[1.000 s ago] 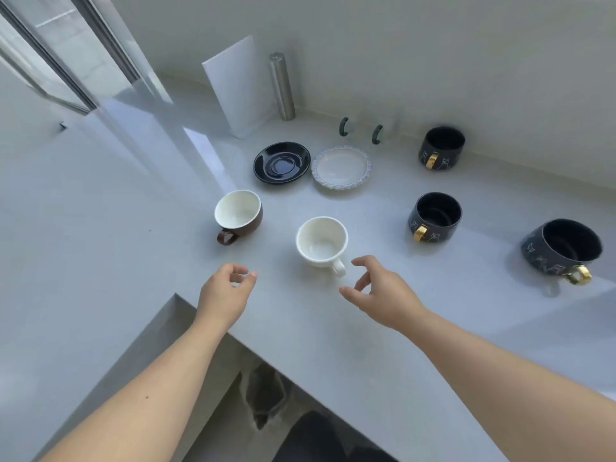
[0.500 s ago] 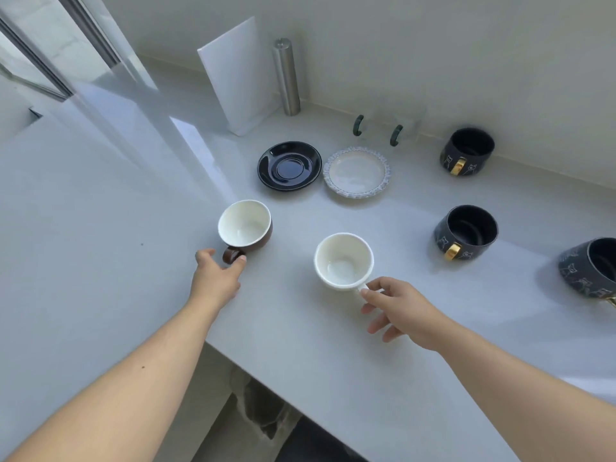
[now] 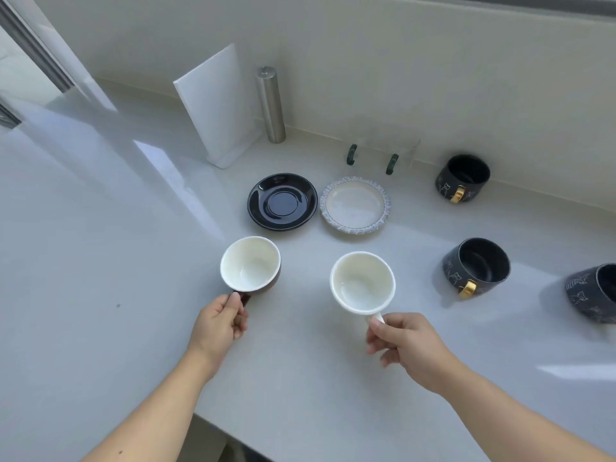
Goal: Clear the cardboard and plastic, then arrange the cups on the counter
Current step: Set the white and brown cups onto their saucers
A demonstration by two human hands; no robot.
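Observation:
A brown cup with a white inside stands on the pale counter, and my left hand pinches its handle from the near side. To its right is a white cup; my right hand grips its handle. Behind them lie a black saucer and a white saucer with a patterned rim. Three dark mugs with gold handles sit to the right: one by the wall, one nearer, and one cut off by the frame edge.
A white board leans on the back wall next to a steel cylinder. Two clear glass cups with dark green handles stand by the wall. The counter's front edge runs under my forearms.
Both hands reached forward from open above the counter and closed on the handles, left on the brown cup, right on the white cup. The view has moved closer.

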